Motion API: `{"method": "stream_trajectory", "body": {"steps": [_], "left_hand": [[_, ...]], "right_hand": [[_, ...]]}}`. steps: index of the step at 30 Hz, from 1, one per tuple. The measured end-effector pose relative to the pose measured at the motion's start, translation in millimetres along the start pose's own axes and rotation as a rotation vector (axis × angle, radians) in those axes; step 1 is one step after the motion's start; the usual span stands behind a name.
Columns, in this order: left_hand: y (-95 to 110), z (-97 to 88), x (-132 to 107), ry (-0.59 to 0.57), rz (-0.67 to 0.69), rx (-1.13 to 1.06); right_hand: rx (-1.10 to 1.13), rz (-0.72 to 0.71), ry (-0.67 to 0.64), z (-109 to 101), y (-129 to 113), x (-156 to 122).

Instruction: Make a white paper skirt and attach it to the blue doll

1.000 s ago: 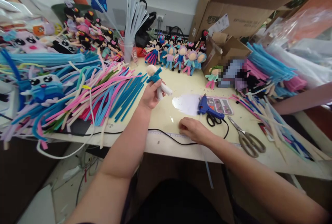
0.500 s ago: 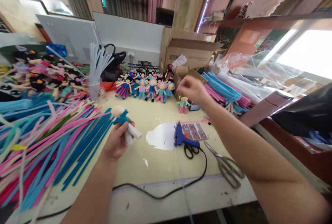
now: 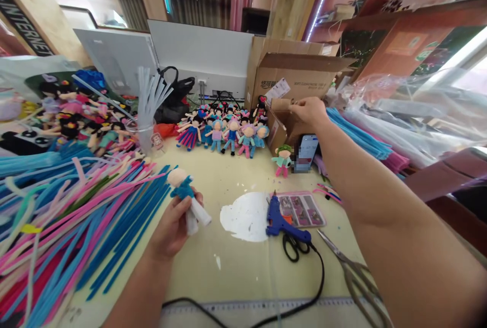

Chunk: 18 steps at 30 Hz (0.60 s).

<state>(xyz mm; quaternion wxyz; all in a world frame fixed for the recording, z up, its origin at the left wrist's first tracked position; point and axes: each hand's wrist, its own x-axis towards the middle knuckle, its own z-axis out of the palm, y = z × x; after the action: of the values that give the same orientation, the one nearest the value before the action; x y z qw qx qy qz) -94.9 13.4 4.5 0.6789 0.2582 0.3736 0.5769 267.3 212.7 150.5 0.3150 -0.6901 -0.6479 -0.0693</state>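
An unfinished doll [image 3: 180,186] with a bald cream head, a teal fuzzy body and two white legs is in my left hand [image 3: 171,231], which is closed around its body. Reaching forward over the table, my right hand [image 3: 310,114] is closed at the flap of a small open cardboard box [image 3: 277,130], with its fingertips at the flap's edge. What lies inside that box is hidden. A small green-haired doll [image 3: 282,160] stands below this hand, beside a phone [image 3: 306,153] propped upright.
A blue glue gun [image 3: 283,221] lies over black-handled scissors, by a bead case [image 3: 304,209]. Large scissors [image 3: 350,267] and a black cord [image 3: 321,277] are near the front. Pipe cleaners [image 3: 76,216] cover the left; finished dolls [image 3: 232,133] stand at the back.
My right hand has moved from above the green-haired doll to the small box's flap. The phone shows more fully now. My left hand still holds the unfinished doll; the view has shifted.
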Motion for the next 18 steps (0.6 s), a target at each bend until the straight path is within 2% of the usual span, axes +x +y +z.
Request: {"method": "stream_trajectory", "body": {"steps": [3,5,8,9,12,14,18], "left_hand": [[-0.7,-1.4,1.7,-0.018,0.014,0.01],[-1.2,-0.8,1.4,-0.03,0.043,0.036],[-3.3,4.8,-4.0,-0.071,0.104,0.111],[-4.6,7.7,-6.7,-0.104,0.108,0.145],[-8.7,17.9,-13.9,-0.246,0.048,0.231],[-10.5,26.3,-18.7,-0.284,0.006,0.273],[-10.6,47.0,-28.2,-0.378,-0.028,0.4]], "right_hand": [[0.009,0.126,0.114,-16.2,-2.2,-20.1],[0.114,0.102,0.105,-29.1,-9.9,-46.5],[0.551,-0.031,-0.021,-41.1,-25.2,-107.6],[0.646,-0.036,-0.025,-42.0,-29.3,-131.3],[0.812,0.057,-0.135,-33.9,-35.6,-198.2],[0.887,0.119,-0.258,-21.9,-38.0,-232.5],[1.024,0.191,-0.372,0.7,-47.9,-269.8]]}}
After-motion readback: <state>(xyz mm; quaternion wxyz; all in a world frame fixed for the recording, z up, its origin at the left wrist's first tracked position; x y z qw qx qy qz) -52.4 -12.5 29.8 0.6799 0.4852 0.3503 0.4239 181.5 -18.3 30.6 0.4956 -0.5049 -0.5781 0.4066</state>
